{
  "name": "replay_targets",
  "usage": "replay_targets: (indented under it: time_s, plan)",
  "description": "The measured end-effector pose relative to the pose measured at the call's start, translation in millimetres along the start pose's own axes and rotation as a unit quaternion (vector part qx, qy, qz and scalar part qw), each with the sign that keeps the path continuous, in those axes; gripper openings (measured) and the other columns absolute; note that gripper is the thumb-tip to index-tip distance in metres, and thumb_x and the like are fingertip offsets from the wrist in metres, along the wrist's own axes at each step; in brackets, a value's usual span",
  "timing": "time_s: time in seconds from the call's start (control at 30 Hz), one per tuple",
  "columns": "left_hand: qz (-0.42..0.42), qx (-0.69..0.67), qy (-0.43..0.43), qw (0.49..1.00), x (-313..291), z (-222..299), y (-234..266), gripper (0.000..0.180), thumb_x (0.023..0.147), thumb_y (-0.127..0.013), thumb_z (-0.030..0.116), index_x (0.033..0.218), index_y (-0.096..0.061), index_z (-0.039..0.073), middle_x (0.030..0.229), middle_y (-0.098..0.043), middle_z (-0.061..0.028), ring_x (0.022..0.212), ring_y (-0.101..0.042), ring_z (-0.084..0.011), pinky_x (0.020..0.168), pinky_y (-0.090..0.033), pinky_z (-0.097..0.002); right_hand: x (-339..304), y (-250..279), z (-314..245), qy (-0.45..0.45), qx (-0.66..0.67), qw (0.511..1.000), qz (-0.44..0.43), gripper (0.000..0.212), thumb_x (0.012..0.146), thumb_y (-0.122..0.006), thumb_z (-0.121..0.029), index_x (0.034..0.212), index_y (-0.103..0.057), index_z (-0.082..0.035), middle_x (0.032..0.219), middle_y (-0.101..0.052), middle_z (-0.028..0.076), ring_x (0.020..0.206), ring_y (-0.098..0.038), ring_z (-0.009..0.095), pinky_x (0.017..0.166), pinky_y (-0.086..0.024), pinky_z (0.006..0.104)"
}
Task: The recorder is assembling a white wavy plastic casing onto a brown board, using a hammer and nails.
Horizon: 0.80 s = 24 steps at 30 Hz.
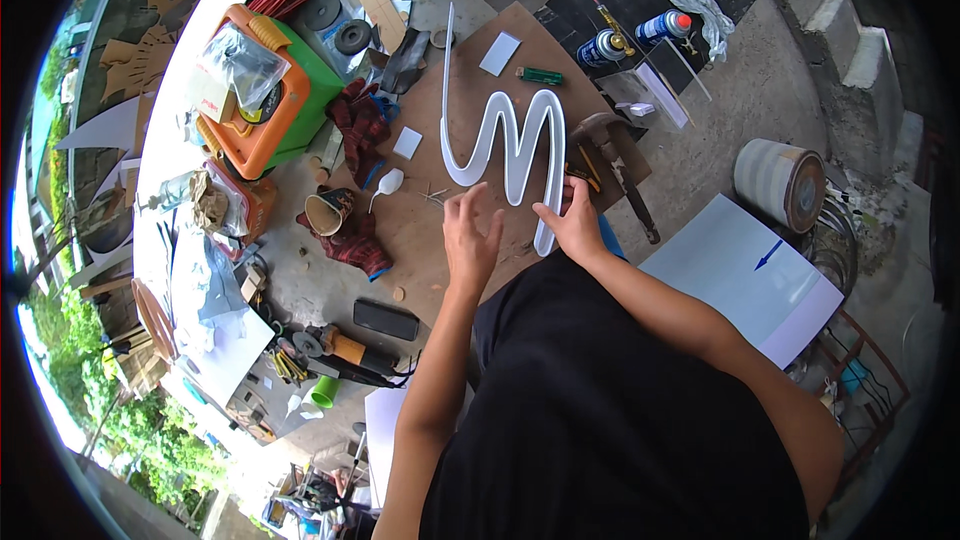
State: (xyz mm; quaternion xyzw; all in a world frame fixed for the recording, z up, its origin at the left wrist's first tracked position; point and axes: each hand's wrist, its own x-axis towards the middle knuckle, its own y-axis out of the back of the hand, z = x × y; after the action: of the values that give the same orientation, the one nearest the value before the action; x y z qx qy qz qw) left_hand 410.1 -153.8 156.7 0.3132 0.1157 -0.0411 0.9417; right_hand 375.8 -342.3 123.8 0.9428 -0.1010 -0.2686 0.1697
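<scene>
A white letter-shaped piece (515,175), bent from narrow strip into a wavy M with a long pointed tail, stands over a brown board. My right hand (575,225) is closed around the lower end of its right-hand leg, thumb on the near side. Just below the piece's left curve, my left hand (472,240) is open, with fingers apart and nothing in it. A white plastic spoon (388,183) and a small white square (407,143) lie left of the piece. Beyond it are a green lighter (539,76) and a white rectangle (500,53).
To the left are a paper cup (328,210), red plaid cloth (357,125), phone (385,320), angle grinder (330,342) and orange-green box (255,90). On the right are a rusty metal tool (622,170), spray cans (662,26), a white sheet (735,265) and a bucket (765,180).
</scene>
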Motion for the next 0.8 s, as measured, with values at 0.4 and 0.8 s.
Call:
replay_targets:
  time_s: [0.4, 0.8]
  plan:
    - [0.020, 0.150, -0.106, 0.983, -5.3, -9.6, -36.1, 0.039, 0.075, -0.083, 0.017, 0.112, -0.070, 0.019, 0.107, -0.059, -0.0042, 0.102, -0.058, -0.0236, 0.090, -0.040, -0.0426, 0.1, -4.8, -4.4, -0.021, 0.007, 1.000, -0.020, 0.067, 0.082, -0.086, -0.022, 0.129, -0.045, 0.004, 0.109, -0.068, 0.018, 0.092, -0.070, 0.023, 0.081, -0.057, 0.0347]
    - [0.048, 0.149, -0.126, 0.980, 3.2, -12.7, -27.8, 0.014, 0.078, -0.080, 0.016, 0.089, -0.072, 0.014, 0.102, -0.065, -0.0001, 0.100, -0.060, -0.0228, 0.089, -0.040, -0.0413, -0.5, -10.4, 12.4, -0.015, 0.016, 0.999, -0.048, 0.065, 0.084, -0.084, -0.025, 0.126, -0.044, 0.004, 0.107, -0.067, 0.017, 0.088, -0.070, 0.021, 0.078, -0.057, 0.0344]
